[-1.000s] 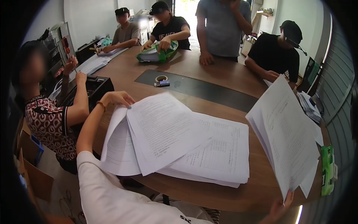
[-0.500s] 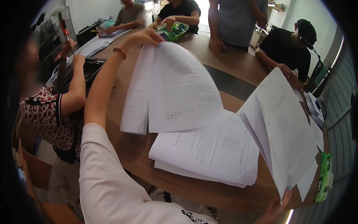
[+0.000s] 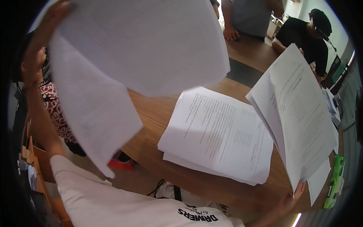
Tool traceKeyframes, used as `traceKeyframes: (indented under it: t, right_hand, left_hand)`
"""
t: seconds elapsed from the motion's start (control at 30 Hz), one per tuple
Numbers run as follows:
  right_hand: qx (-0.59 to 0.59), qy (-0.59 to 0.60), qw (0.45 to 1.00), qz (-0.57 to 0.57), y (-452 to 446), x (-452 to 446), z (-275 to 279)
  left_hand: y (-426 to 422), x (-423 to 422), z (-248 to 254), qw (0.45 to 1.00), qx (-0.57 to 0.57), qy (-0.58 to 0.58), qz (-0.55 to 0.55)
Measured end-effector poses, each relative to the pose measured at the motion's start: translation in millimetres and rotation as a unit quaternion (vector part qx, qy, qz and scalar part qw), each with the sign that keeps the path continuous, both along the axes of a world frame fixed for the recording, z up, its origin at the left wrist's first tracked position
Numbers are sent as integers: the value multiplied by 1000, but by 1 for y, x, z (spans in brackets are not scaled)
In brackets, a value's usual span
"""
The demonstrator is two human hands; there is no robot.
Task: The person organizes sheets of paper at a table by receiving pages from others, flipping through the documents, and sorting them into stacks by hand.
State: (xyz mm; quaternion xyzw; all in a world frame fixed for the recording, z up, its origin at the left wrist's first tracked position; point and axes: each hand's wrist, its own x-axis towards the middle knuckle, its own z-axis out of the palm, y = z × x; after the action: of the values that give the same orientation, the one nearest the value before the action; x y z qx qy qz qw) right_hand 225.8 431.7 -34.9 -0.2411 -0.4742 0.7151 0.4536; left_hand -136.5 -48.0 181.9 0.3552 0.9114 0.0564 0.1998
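My left hand (image 3: 57, 15) is raised at the upper left, its fingers closed on the top edge of some large paper sheets (image 3: 140, 45). Those sheets hang down, blurred and splayed into two parts, and hide much of the table's far side. Low on the right, my right hand (image 3: 298, 190) grips the bottom corner of a printed document (image 3: 302, 109), which stands tilted with its pages fanned slightly apart. Between the two lies a stack of printed pages (image 3: 219, 136), loosely squared on the wooden table (image 3: 151, 108).
A green and white packet (image 3: 334, 181) sits at the table's right edge, beside more loose papers (image 3: 319, 181). Across the table are a person in a black cap (image 3: 302, 41) and a standing person in grey (image 3: 247, 17). Another person in patterned clothing (image 3: 56, 109) is at the left.
My left hand has swung up and left, lifting its sheets off the stack and toward me. My right hand still holds its document. The view has shifted a little.
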Motion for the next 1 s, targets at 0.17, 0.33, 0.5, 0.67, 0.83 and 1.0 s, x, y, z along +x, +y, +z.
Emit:
traceKeyframes:
  t: [0.17,0.33,0.5,0.67,0.83,1.0]
  right_hand:
    - [-16,13,1000,17,10,-11,-7]
    - [-59,40,997,-41,13,-11,-9]
    - [-27,-9,990,-139,-9,-7,12]
    - [-35,-94,973,-206,-18,11,3]
    - [11,-141,973,-184,-33,3,15]
    - [-5,-140,990,-26,-35,-19,14]
  left_hand:
    - [-42,-9,14,993,65,7,99]
    - [-5,-125,-8,963,250,35,95]
    - [90,-264,-125,965,256,55,14]
    - [132,-246,-228,896,238,361,101]
    - [76,-259,-214,764,608,183,116]
    - [-5,-192,-237,897,396,66,186]
